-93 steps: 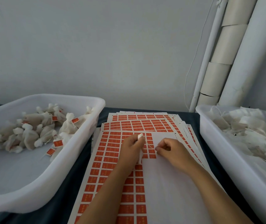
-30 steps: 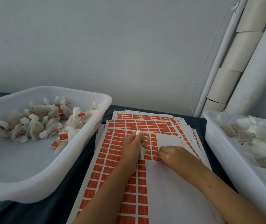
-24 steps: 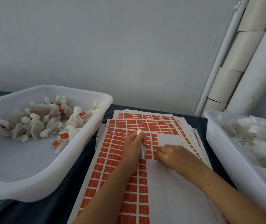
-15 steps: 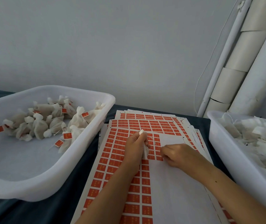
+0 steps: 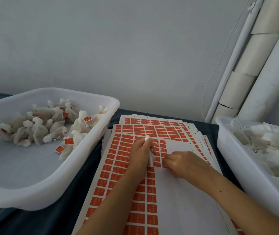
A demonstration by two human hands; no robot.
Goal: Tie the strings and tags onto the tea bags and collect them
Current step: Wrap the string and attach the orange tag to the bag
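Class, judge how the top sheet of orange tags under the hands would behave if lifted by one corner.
The top tag sheet looks thin, so it would probably flop and bend. It seems light, lying flat on the stack. With many tags already removed, the bare white area may crease or tear easily.

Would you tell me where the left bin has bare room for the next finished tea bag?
The left bin has bare floor in its near half, in front of the tagged tea bags. They crowd its far half. The right bin is full.

left hand (image 5: 141,154) holds tea bag (image 5: 151,158) | right hand (image 5: 182,162) on tag sheet (image 5: 118,167)
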